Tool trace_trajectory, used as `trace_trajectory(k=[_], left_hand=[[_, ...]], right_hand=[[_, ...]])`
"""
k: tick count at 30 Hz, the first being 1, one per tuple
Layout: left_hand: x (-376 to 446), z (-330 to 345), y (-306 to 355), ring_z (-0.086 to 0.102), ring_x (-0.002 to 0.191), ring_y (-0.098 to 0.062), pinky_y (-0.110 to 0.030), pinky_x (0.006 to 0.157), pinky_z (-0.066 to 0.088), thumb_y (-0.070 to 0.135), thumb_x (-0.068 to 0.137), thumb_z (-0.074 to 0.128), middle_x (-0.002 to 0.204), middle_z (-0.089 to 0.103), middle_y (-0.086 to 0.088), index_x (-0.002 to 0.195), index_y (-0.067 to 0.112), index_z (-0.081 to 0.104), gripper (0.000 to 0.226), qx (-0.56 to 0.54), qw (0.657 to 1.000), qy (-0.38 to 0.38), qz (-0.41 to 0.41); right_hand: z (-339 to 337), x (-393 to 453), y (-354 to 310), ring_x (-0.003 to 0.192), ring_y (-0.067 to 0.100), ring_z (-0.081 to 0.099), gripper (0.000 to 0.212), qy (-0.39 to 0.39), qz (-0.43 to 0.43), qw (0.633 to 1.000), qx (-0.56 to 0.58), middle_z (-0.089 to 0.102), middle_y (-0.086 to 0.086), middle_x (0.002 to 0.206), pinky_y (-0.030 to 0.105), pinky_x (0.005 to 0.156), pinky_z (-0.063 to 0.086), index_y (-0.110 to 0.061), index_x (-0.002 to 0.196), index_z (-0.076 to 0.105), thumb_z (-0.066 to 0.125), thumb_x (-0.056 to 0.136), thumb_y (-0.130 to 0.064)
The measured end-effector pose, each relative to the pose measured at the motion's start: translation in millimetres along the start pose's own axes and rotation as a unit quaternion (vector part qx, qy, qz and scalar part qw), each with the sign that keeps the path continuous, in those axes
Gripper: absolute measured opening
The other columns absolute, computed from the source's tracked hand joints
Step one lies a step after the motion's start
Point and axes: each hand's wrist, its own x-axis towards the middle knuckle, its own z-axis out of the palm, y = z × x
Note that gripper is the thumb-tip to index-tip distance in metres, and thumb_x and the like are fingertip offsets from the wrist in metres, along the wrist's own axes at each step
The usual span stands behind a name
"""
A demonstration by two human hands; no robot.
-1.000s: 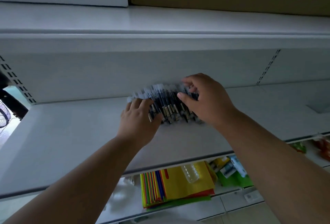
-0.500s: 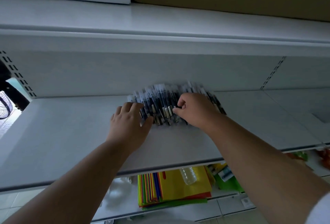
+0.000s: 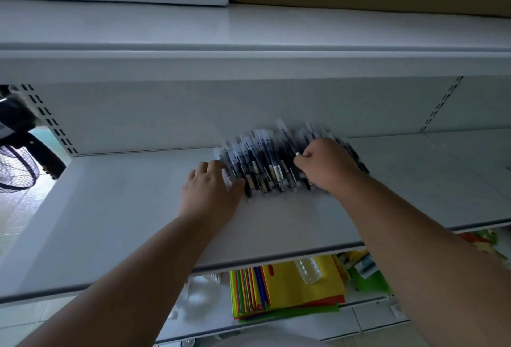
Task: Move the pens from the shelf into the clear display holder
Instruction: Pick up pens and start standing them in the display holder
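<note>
Head view: a white metal shelf (image 3: 116,208) with a slotted back panel carries one blurred pile of dark pens (image 3: 265,161), too many to count. Left hand (image 3: 211,189) lies flat against the pile's left edge; right hand (image 3: 323,166) seems curled around pens. Below lies one stack of coloured folders (image 3: 287,291).

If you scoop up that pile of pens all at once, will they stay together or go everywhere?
Probably scatter. The pens look loose, with no band visible, fanned at differing angles. Their smooth, slim barrels would likely slide and roll on the flat shelf. The left hand and right hand flank the pile, which should help.
</note>
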Motion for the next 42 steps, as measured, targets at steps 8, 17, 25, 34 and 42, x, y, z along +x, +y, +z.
trace_trajectory(k=[8, 17, 25, 34, 42], left_hand=[[10.1, 1.6, 3.2, 0.043, 0.127, -0.029, -0.038, 0.103, 0.036, 0.050, 0.091, 0.054, 0.133, 0.051, -0.007, 0.133, 0.019, 0.049, 0.052, 0.013, 0.999, -0.018, -0.040], [10.9, 1.7, 2.3, 0.040, 0.125, -0.030, -0.039, 0.101, 0.035, 0.051, 0.085, 0.056, 0.132, 0.047, -0.007, 0.132, 0.015, 0.048, 0.060, 0.075, 0.995, -0.020, -0.057], [20.2, -10.0, -10.2, 0.052, 0.081, -0.029, -0.031, 0.065, 0.039, 0.047, 0.085, 0.054, 0.090, 0.063, -0.009, 0.082, 0.013, 0.054, 0.034, 0.154, 0.986, -0.026, -0.055], [25.7, -14.2, -10.5, 0.052, 0.064, -0.022, -0.028, 0.053, 0.036, 0.042, 0.098, 0.041, 0.068, 0.053, -0.002, 0.073, 0.015, 0.055, 0.039, 0.193, 0.979, -0.058, -0.006], [-3.3, -21.1, -12.0, 0.049, 0.061, -0.026, -0.031, 0.051, 0.031, 0.034, 0.099, 0.042, 0.068, 0.054, -0.006, 0.070, 0.013, 0.049, 0.036, -0.036, 0.999, 0.000, -0.023]], right_hand=[[-4.3, -20.2, 4.1, 0.056, 0.017, 0.045, 0.020, 0.025, 0.017, 0.982, 0.189, 0.053, 0.002, 0.062, 0.025, 0.053, 0.035, -0.005, 0.082, 0.062, 0.062, 0.090, -0.023], [6.6, -23.0, 5.0, 0.059, 0.009, 0.051, 0.009, -0.004, -0.011, 0.956, 0.292, 0.061, -0.002, 0.072, 0.022, 0.057, 0.039, -0.018, 0.084, 0.062, 0.066, 0.091, -0.022], [12.8, -26.5, 4.7, 0.081, 0.010, 0.061, 0.013, -0.040, -0.021, 0.931, 0.362, 0.069, 0.003, 0.098, 0.027, 0.070, 0.046, -0.024, 0.105, 0.060, 0.059, 0.097, -0.015], [21.6, -36.2, 2.8, 0.058, -0.006, 0.052, 0.019, -0.021, -0.009, 0.928, 0.371, 0.069, 0.000, 0.096, 0.018, 0.060, 0.038, -0.019, 0.115, 0.062, 0.057, 0.098, -0.016], [17.3, -49.4, -2.2, 0.062, 0.004, 0.051, 0.010, -0.031, -0.018, 0.928, 0.371, 0.066, -0.002, 0.088, 0.029, 0.066, 0.041, -0.026, 0.094, 0.060, 0.056, 0.097, -0.018]])
